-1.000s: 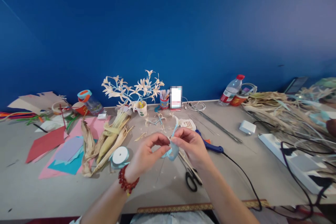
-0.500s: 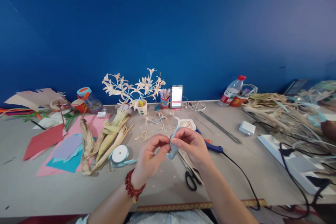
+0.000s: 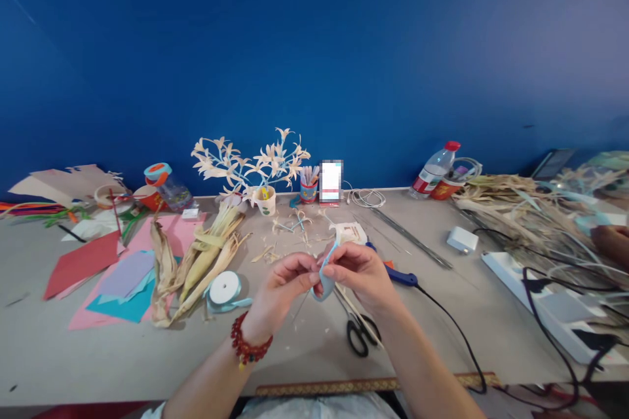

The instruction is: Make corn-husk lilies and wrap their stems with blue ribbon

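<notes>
My left hand [image 3: 282, 288] and my right hand [image 3: 361, 272] meet above the middle of the table. Both pinch a light blue ribbon [image 3: 324, 275] that is folded into a small loop between the fingertips. A red bead bracelet [image 3: 246, 344] circles my left wrist. The ribbon spool [image 3: 223, 289] lies on the table just left of my left hand. Black-handled scissors [image 3: 356, 330] rest below my right hand.
Dried corn husks [image 3: 206, 262] lie on pink and coloured paper [image 3: 122, 275] at left. A cup with husk flowers [image 3: 263, 200] stands at the back. A blue glue gun [image 3: 398, 275] and its black cord, wires, a bottle [image 3: 435, 170] and a husk pile [image 3: 531, 209] fill the right. Another person's hand [image 3: 612, 239] shows at far right.
Both hands stayed together on the ribbon; the fingers shifted slightly and the loop now sits lower between them. The view tilted a little.
</notes>
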A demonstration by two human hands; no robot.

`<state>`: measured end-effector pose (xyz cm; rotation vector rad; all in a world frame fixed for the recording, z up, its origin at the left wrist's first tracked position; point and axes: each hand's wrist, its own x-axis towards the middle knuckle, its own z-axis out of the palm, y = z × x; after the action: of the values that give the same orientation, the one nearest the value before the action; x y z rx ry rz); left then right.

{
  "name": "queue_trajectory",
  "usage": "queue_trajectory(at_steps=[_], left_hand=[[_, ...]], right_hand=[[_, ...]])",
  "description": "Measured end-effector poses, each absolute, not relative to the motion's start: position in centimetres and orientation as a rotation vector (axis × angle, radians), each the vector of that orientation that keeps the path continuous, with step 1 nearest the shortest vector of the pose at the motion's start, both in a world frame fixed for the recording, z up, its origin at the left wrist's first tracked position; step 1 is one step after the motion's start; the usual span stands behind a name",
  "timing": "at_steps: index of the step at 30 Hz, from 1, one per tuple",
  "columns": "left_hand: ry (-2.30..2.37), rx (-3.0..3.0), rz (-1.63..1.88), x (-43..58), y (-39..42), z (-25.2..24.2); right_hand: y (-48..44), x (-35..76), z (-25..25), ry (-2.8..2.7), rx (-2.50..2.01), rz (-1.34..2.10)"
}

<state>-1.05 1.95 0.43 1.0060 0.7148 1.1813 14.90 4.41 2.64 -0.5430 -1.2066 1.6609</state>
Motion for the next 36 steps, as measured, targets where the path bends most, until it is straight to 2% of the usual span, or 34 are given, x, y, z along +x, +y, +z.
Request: queue_trajectory(at_steps=[18, 25, 30, 36], left_hand=[[0.639, 1.041, 1.104, -0.7, 1.8, 0.7], [0.937, 1.429, 1.269, -1.4, 2.1, 2.0], [0.993, 1.663, 1.370, -2.0, 2.4, 3.2], [1.072, 1.708, 1.313, -2.0, 2.1, 3.4]], right_hand=[[4.7, 15.4, 2.7, -1.318, -0.570, 1.671], [5.4, 15.9, 1.8, -1.564, -0.766, 1.276], [5.5, 15.7, 2.3, -1.706, -0.802, 1.153], [5.4, 15.4, 2.6, -1.777, -0.876, 1.072]])
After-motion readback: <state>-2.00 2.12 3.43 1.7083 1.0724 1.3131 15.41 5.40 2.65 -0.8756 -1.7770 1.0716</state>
